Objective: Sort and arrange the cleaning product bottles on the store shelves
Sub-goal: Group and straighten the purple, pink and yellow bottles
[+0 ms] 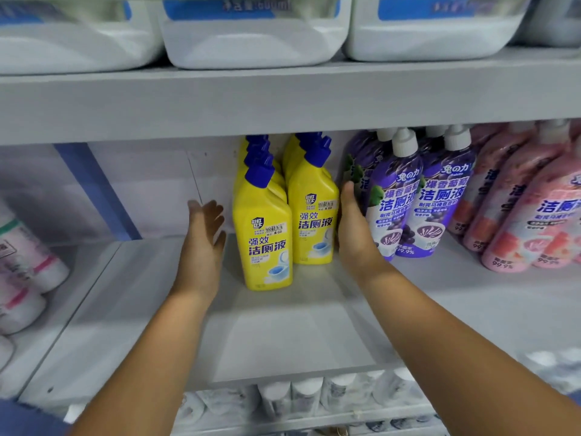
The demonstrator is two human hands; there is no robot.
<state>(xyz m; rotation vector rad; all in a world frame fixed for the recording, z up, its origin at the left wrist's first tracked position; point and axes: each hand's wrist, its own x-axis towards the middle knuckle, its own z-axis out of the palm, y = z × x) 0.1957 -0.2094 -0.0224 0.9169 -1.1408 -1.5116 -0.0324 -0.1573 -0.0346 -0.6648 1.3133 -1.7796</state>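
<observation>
Two rows of yellow toilet-cleaner bottles with blue caps stand on the grey middle shelf [283,325]. The front left yellow bottle [264,237] stands nearer the shelf edge than the front right yellow bottle [312,215]. My left hand [204,237] is open, fingers straight, just left of the left row and apart from it. My right hand [353,228] is open and lies flat in the gap between the right yellow row and the purple bottles [396,202], touching the yellow bottle's side.
Pink bottles [534,221] lean to the right of the purple ones. White jugs [254,36] fill the shelf above. White and pink bottles [28,272] stand at the far left beyond a blue upright [94,190]. White caps [308,394] show on the shelf below.
</observation>
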